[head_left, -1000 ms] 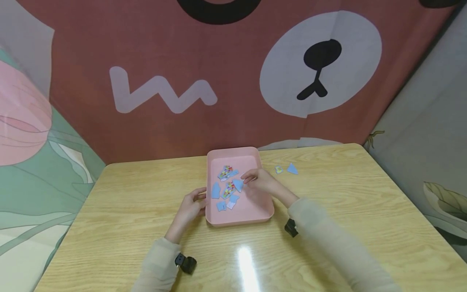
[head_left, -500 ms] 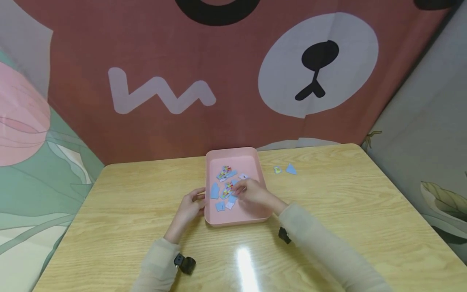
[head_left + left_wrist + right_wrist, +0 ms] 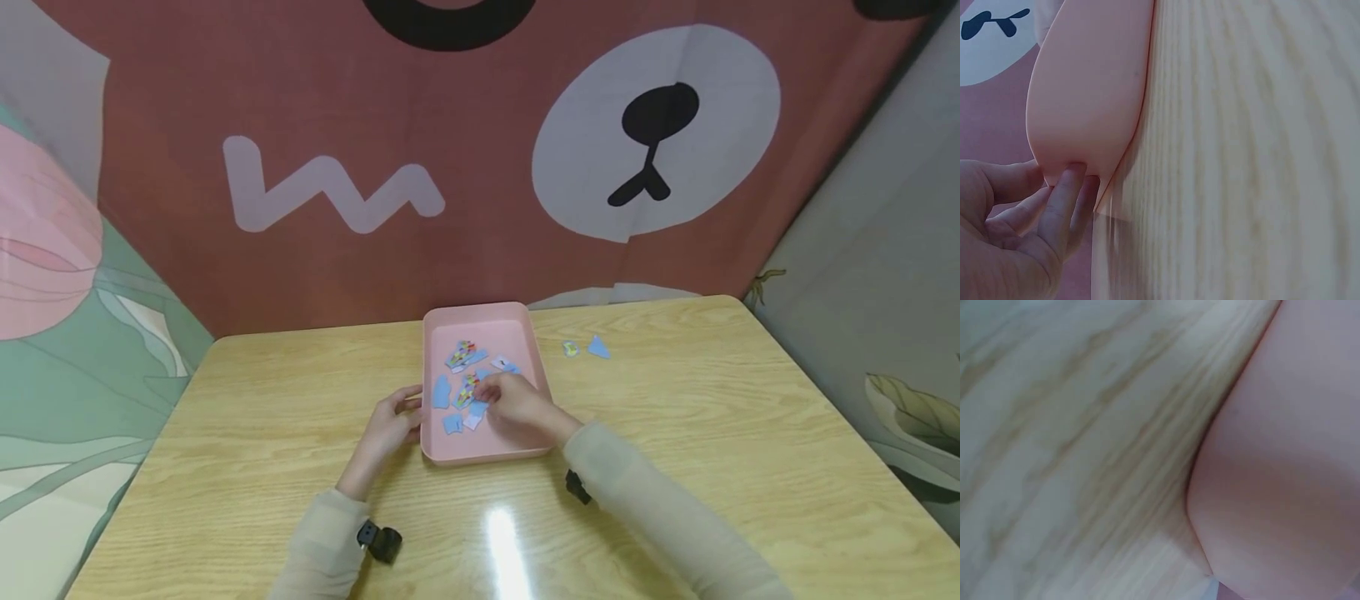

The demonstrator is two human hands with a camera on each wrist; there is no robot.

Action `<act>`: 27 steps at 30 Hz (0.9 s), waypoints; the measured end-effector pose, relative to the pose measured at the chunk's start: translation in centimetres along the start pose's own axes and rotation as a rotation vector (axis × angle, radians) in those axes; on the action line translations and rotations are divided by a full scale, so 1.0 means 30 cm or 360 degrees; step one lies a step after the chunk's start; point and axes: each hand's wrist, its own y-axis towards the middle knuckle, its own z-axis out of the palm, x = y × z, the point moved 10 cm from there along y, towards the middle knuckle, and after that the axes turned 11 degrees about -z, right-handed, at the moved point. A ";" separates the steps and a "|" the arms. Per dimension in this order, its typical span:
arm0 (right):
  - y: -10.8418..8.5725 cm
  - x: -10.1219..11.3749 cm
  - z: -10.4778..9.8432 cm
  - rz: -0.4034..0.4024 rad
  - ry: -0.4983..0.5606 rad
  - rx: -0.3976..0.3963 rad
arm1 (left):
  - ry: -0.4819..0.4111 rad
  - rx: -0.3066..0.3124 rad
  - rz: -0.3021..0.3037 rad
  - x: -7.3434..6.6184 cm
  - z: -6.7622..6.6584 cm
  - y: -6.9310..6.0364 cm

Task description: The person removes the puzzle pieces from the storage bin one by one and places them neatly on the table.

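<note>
A patterned piece (image 3: 466,392), flat and scattered with red, yellow and green patches on blue, lies near the middle of the pink tray (image 3: 487,323). The right hand (image 3: 516,398) reaches in from four o'clock, its fingers curled, tips together at the piece's right edge; they cover part of it, so I cannot tell whether they pinch anything. Around that piece, at twelve o'clock, lies a similar colourful group (image 3: 464,354) with a blue strip along it; at nine, a plain blue piece (image 3: 442,392); at seven, a small blue piece with a dark mark (image 3: 453,423); between five and six, a blue-and-white piece (image 3: 473,414); at two, a white piece with a dark mark (image 3: 501,363), touching or overlapping something blue. The tray is shallow, round-cornered and smooth. Between eight and nine o'clock on its outside, the left hand (image 3: 393,417) rests fairly straight, spread fingers against the wall, with the thumb by the rim. Beyond the tray at about two o'clock, on the wooden table (image 3: 315,375), are a small yellow-green piece (image 3: 570,348) and, farther right, a blue triangular piece (image 3: 598,347). A reddish cloth (image 3: 337,275) with a cartoon face hangs at twelve, behind the table.
</note>
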 end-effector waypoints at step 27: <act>0.001 0.015 0.046 -0.0119 -0.0190 0.0256 | 0.0044 0.0006 0.0033 -0.001 -0.002 -0.001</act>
